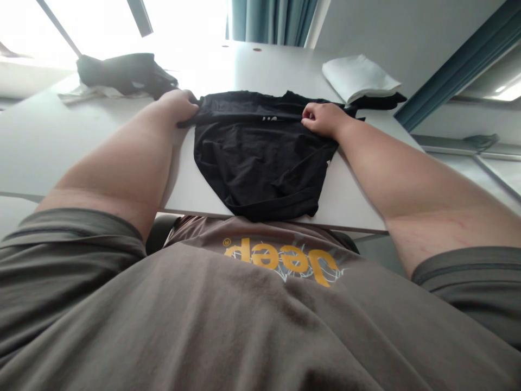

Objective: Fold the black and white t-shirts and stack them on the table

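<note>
A black T-shirt (pixel 260 157) lies spread and creased on the white table, its lower end reaching the near edge. Small light lettering shows on its upper part. At the shirt's upper left, by the sleeve, my left hand (pixel 181 106) is closed on the cloth; its fingertips are partly hidden. My right hand (pixel 323 118) rests on the upper right of the shirt, its fingers curled in a pinch on the black fabric.
The white table (pixel 285 68) runs back toward a teal curtain (pixel 272 21). A heap of dark clothing (pixel 122 73) lies at the back left, with a pale cloth (pixel 101 95) under it. Folded white cloth (pixel 360 76) sits at the back right on a dark one (pixel 380 101).
</note>
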The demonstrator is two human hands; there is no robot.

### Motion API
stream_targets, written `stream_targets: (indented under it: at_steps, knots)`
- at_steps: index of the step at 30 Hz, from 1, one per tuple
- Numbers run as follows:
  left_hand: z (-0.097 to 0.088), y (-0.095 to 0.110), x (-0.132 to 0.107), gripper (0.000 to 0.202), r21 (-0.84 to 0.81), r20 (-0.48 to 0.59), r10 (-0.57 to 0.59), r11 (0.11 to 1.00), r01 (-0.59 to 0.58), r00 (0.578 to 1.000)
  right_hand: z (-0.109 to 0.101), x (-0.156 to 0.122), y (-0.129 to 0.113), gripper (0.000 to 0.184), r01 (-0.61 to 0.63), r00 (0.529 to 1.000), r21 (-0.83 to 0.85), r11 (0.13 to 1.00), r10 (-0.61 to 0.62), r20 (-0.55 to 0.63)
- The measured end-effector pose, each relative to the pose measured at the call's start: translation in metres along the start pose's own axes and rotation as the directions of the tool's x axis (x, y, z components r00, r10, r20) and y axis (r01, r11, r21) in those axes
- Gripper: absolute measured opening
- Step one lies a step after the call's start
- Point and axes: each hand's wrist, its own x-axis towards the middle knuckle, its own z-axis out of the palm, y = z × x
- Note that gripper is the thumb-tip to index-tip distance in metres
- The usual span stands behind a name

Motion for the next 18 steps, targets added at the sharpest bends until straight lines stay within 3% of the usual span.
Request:
stream_targets:
  at_steps: [18]
  knots:
    - [-0.0014,0.001,-0.0012,0.059,-0.014,0.014,0.003,1.0,-0.003,1.0,-0.0017,-0.0024,-0.0032,0.032,-0.008,1.0,0.01,1.0,0.008,0.008]
